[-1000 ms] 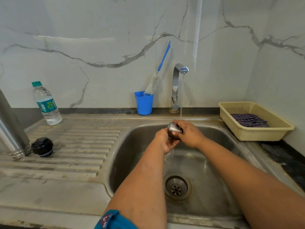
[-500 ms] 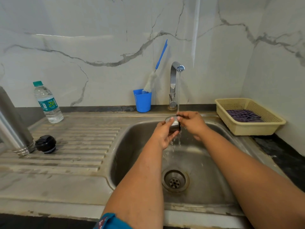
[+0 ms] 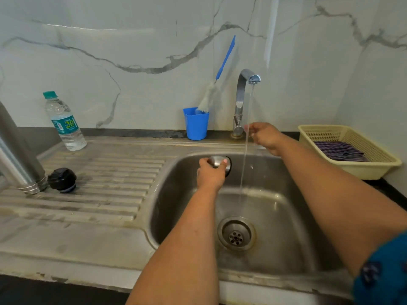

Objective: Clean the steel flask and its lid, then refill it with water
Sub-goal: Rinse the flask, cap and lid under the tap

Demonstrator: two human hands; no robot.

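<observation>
The sink basin point(image 3: 275, 216) below my hands is open down to the drain point(image 3: 236, 234), crossed only by the water stream point(image 3: 245, 150). Behind it the tap point(image 3: 241, 102) and blue cup point(image 3: 196, 123) with its brush point(image 3: 217, 84) crowd the back ledge. On my left the steel flask point(image 3: 17, 155), black stopper point(image 3: 62, 180) and plastic bottle point(image 3: 63, 122) block the drainboard point(image 3: 105, 183), apparently leaving its front free. The basket point(image 3: 350, 150) fills the right.

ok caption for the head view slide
Left hand holds the round steel lid over the steel sink; right hand reaches the running chrome tap.

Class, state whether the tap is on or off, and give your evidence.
On. A thin stream of water falls from the tap spout into the sink, past the right hand.
</observation>
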